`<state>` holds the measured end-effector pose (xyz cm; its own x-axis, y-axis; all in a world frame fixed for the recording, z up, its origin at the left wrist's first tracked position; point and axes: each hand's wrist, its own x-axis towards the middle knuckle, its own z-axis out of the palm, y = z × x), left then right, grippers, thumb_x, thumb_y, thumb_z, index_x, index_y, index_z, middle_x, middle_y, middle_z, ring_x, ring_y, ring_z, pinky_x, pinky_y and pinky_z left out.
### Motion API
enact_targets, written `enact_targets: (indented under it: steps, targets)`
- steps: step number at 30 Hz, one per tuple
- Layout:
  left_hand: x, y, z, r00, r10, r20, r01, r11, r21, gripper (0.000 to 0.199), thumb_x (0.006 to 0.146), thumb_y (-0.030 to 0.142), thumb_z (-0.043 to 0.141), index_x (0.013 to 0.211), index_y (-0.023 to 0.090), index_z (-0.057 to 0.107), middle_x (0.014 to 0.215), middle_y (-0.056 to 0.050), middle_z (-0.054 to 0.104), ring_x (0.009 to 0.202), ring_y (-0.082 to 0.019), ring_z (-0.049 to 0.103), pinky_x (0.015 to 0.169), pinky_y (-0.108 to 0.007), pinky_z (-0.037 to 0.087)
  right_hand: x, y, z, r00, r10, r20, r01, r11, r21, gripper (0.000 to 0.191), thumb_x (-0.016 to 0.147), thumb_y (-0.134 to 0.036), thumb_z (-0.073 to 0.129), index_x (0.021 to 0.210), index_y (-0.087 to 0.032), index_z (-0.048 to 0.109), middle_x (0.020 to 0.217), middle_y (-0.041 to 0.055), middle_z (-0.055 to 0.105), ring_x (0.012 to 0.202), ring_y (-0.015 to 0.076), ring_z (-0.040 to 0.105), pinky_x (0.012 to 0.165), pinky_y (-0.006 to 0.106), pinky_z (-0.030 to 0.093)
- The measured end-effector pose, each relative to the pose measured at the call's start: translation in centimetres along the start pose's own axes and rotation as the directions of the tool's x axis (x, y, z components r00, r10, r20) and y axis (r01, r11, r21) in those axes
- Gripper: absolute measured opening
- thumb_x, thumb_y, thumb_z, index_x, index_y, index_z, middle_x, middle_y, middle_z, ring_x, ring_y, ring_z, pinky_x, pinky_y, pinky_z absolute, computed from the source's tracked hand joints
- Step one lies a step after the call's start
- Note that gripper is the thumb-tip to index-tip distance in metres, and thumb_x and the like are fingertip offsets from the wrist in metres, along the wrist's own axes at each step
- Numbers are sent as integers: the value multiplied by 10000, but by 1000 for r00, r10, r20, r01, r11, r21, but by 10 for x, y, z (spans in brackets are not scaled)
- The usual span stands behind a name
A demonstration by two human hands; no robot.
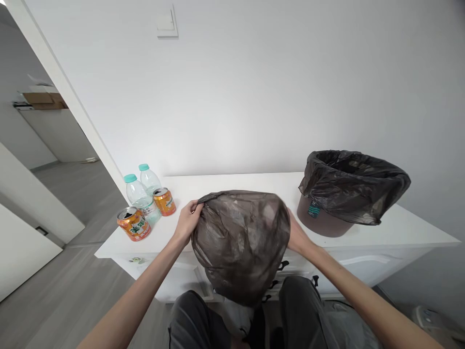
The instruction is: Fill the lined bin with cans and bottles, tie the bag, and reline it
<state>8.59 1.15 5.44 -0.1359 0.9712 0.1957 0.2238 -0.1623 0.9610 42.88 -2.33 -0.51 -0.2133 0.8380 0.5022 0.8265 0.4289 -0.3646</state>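
A thin dark garbage bag (241,237), translucent and crumpled, is spread between my hands in front of the dresser. My left hand (189,219) is closed on the bag's upper left edge, thumb and fingers pinching the film. At the right side, my right hand (295,231) holds the bag; its fingers are partly covered by the film and show only faintly through it. The bag bulges toward me and hangs above my knees. Right of my hands stands a brown trash bin (317,228) lined with a black bag (348,189) folded over its rim.
On the white dresser (232,180), left side, stand two clear plastic bottles (135,190) (148,177) with teal caps and two orange cans (133,224) (164,201). A wall (254,97) rises behind. Dark drawer handles (283,265) show below the top. A doorway opens at far left.
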Motion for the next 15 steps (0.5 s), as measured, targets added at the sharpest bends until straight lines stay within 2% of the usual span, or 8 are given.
enact_targets:
  steps: [3,5,7,9,11,12,13,15]
  targets:
    - [9,-3,-12,994,-9,-104,12,1000,23,581,794,632,713,1100,138,730,1024,-114,786,1006,-281,711,909,-386,537,19,9,-23,997,62,-43,-60,997,44,633,1022,-385,407,1625,-193,381,1641,173,452,1482,396,460,1181,566,441]
    - [12,-4,-18,990,-17,-137,24,999,45,583,804,624,708,1097,120,723,1023,-128,780,994,-287,711,902,-398,544,27,15,-33,989,126,-81,-119,989,87,668,1012,-359,409,1638,-142,332,1710,198,321,1522,380,420,1189,546,442]
    - [12,-5,-21,984,-16,-179,29,997,71,585,821,598,713,1145,111,702,1059,-146,771,1018,-291,711,916,-413,551,30,15,-40,971,199,-133,-179,973,148,638,1012,-333,401,1618,-137,365,1701,205,334,1515,360,442,1199,552,434]
    - [7,-4,-25,972,5,-236,17,996,93,594,855,553,713,1259,122,656,1187,-164,743,1127,-291,690,991,-427,536,28,6,-44,947,246,-205,-204,957,206,596,1032,-322,372,1609,-176,391,1669,183,403,1499,338,470,1216,575,408]
    - [-2,-1,-29,947,149,-283,-92,975,203,594,915,512,676,1384,157,591,1367,-170,673,1284,-287,626,1105,-442,482,20,-13,-45,950,199,-239,-145,963,227,591,1060,-345,358,1637,-220,358,1681,143,397,1528,315,430,1252,579,362]
    - [-8,2,-32,932,258,-255,-179,938,296,577,948,502,646,1422,182,569,1437,-161,635,1342,-284,592,1149,-447,454,15,-25,-44,963,145,-226,-94,971,220,593,1072,-367,355,1652,-244,338,1702,116,368,1552,302,392,1270,569,340]
    - [-14,5,-34,916,364,-167,-276,877,393,550,977,500,613,1440,208,563,1481,-147,610,1376,-281,571,1177,-452,436,10,-39,-42,979,84,-185,-44,977,211,589,1082,-389,353,1660,-273,330,1720,86,342,1572,287,357,1282,552,329]
    - [-24,9,-40,874,463,147,-465,711,528,487,1020,520,549,1420,247,599,1510,-117,606,1407,-285,559,1211,-475,416,1,-64,-33,998,-15,-55,25,984,178,574,1097,-438,345,1656,-311,346,1742,36,301,1599,263,301,1295,515,322]
